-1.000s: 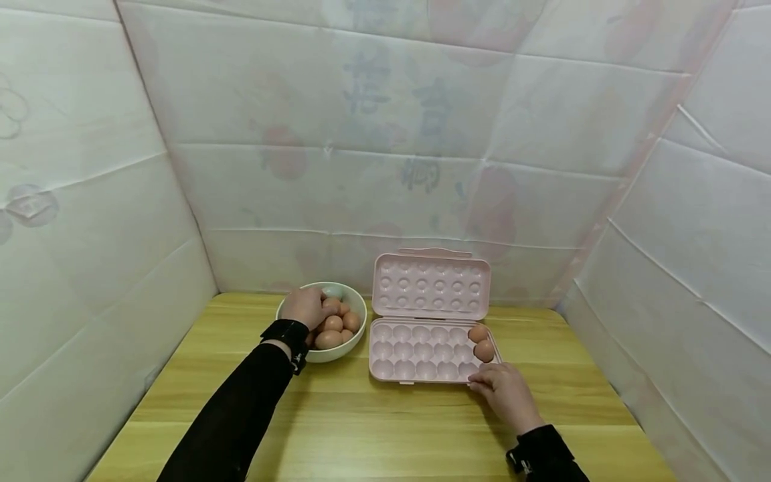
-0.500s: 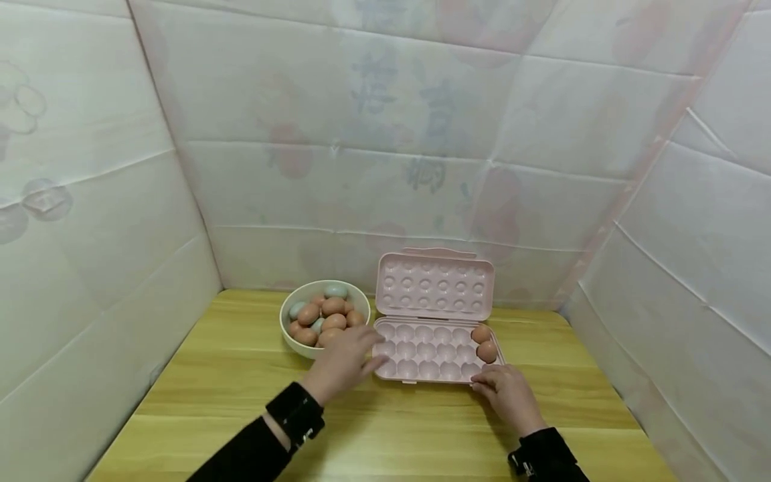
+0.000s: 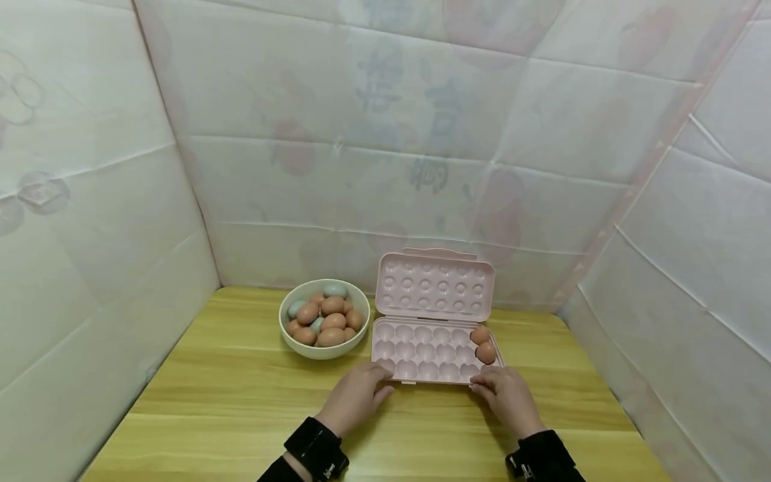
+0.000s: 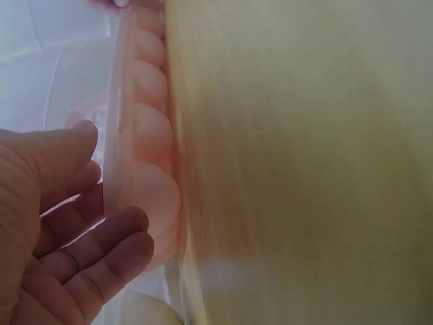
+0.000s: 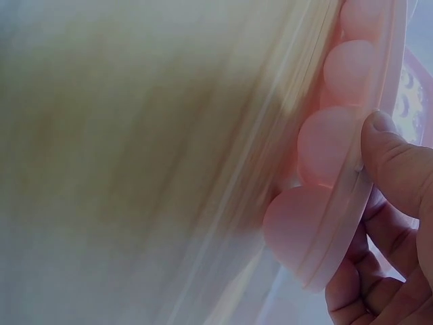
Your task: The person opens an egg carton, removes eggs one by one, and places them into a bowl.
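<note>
A pink plastic egg carton [image 3: 427, 352] lies with its lid [image 3: 435, 286] raised behind it. Two brown eggs [image 3: 485, 353] sit in its right end; the front right cup is partly hidden by my right hand [image 3: 508, 400]. That hand pinches the carton's front right corner, thumb on the rim in the right wrist view. My left hand [image 3: 355, 398] is at the front left corner, fingers loosely bent over the edge. In the left wrist view its thumb stands apart from the rim, and no egg is in it.
A pale bowl [image 3: 325, 353] of brown and bluish eggs [image 3: 333, 323] stands left of the carton on a wooden table [image 3: 229, 402]. White sheet walls [image 3: 337, 187] enclose the back and sides.
My left hand has come out of the egg bowl, without an egg, and moved right and forward to the carton's front left corner. The right hand keeps its hold.
</note>
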Tool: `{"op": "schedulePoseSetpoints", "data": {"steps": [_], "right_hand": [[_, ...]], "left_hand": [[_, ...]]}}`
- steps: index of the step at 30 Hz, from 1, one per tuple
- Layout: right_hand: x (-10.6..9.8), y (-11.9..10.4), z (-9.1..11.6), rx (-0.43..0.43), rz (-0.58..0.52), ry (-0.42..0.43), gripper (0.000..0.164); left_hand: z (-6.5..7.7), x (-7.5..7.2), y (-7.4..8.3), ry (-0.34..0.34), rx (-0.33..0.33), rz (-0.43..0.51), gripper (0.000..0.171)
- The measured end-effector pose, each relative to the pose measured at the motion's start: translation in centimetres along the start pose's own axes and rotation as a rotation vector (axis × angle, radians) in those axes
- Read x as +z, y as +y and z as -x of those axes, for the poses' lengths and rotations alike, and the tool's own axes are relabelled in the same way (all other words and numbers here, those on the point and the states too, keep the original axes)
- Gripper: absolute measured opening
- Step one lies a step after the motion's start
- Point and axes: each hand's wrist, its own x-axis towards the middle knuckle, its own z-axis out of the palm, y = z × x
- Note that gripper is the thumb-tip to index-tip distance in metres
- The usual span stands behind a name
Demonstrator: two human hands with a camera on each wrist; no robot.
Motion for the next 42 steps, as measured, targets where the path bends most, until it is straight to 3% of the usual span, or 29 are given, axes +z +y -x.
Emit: {"op": "schedulePoseSetpoints", "data": {"steps": [4, 8, 11, 15, 17, 23, 26, 29, 34, 42], "right_hand": [[0.0, -0.2, -0.2, -0.020, -0.004, 0.022, 0.020], [-0.1, -0.5, -0.5, -0.004, -0.012, -0.020, 0.017], [-0.4, -0.6, -1.0, 0.066, -0.052, -0.102, 0.013], [-1.1, -0.4, -2.0, 0.225, -0.151, -0.221, 0.009], [-1.5, -0.1, -2.6, 0.251, -0.160, -0.208, 0.011], [-2.1, 0.5, -5.0, 0.247, -0.068, -0.095, 0.033], [-1.7, 1.1, -5.8, 0.301, -0.026, -0.151, 0.050], [-1.1, 1.7, -6.1, 0.343, 0.023, -0.229, 0.056], [-0.5, 2.4, -6.0, 0.370, 0.069, -0.302, 0.053], [0.0, 2.8, -5.8, 0.323, 0.142, -0.257, 0.035]], "left_hand": [[0.3, -0.1, 0.0, -0.006, -0.011, 0.020, 0.018], [0.7, -0.3, 0.0, 0.003, -0.015, 0.030, 0.021], [1.0, -0.3, -0.1, 0.002, -0.030, 0.032, 0.025], [0.9, -0.3, -0.1, -0.013, -0.048, 0.037, 0.028], [0.9, -0.2, -0.1, -0.020, -0.055, 0.039, 0.029], [0.8, -0.2, -0.1, -0.010, -0.051, 0.042, 0.028], [0.8, -0.3, 0.0, -0.003, -0.041, 0.044, 0.028], [0.8, -0.2, 0.0, -0.005, -0.033, 0.047, 0.028], [0.8, -0.2, 0.1, -0.015, -0.028, 0.051, 0.027], [0.7, -0.1, 0.0, -0.025, -0.041, 0.056, 0.029]]}}
